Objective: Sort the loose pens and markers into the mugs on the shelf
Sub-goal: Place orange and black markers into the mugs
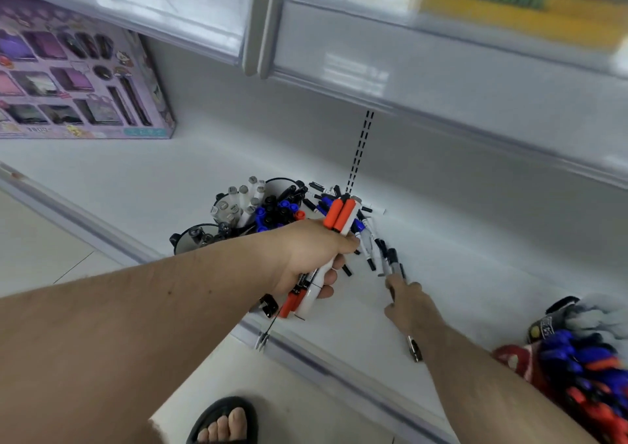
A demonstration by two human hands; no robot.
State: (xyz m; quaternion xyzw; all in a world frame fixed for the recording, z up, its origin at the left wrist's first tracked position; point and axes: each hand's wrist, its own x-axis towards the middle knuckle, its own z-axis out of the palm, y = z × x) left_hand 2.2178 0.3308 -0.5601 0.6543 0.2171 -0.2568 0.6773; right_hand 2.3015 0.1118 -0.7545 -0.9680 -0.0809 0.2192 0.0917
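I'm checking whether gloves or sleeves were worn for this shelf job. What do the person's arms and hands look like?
Both forearms are bare, no sleeves in view. The left hand and right hand wear no gloves, and no watch or bracelet shows. Rings cannot be ruled out, since most fingers are hidden.

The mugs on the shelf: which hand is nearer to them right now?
Left. The left hand, gripping red-capped markers, sits right beside the mugs. The right hand is farther to their right, at the loose pens.

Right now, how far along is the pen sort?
Partly done. The mugs already hold many capped markers. In hand: the left hand grips a bundle of orange-capped markers; the right hand pinches a dark pen. Left: a loose pile of pens lies on the shelf.
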